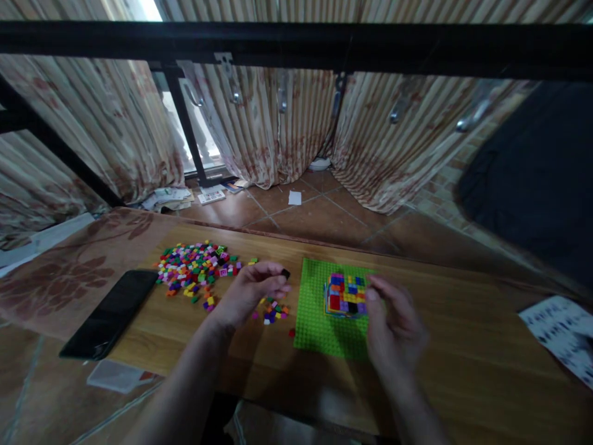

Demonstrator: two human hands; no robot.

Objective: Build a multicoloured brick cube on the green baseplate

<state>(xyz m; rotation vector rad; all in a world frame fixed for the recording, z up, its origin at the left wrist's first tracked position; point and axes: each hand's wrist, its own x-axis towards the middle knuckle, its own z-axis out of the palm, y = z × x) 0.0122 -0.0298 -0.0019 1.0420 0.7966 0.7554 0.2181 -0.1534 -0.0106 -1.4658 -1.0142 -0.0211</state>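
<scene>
Around your baseplate (319,309), bare desk (463,346) lies open toward 3 o'clock as far as the printed sheet (560,330). At 9 o'clock a small brick scatter (273,309) blocks the way; at 10 o'clock, the large brick pile (197,269), with the phone (111,315) beyond it.

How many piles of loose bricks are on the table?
2. A big pile lies between the phone and the left hand, which pinches a black brick; a small pile lies between that hand and the green plate, maybe partly hidden by the hand.
</scene>
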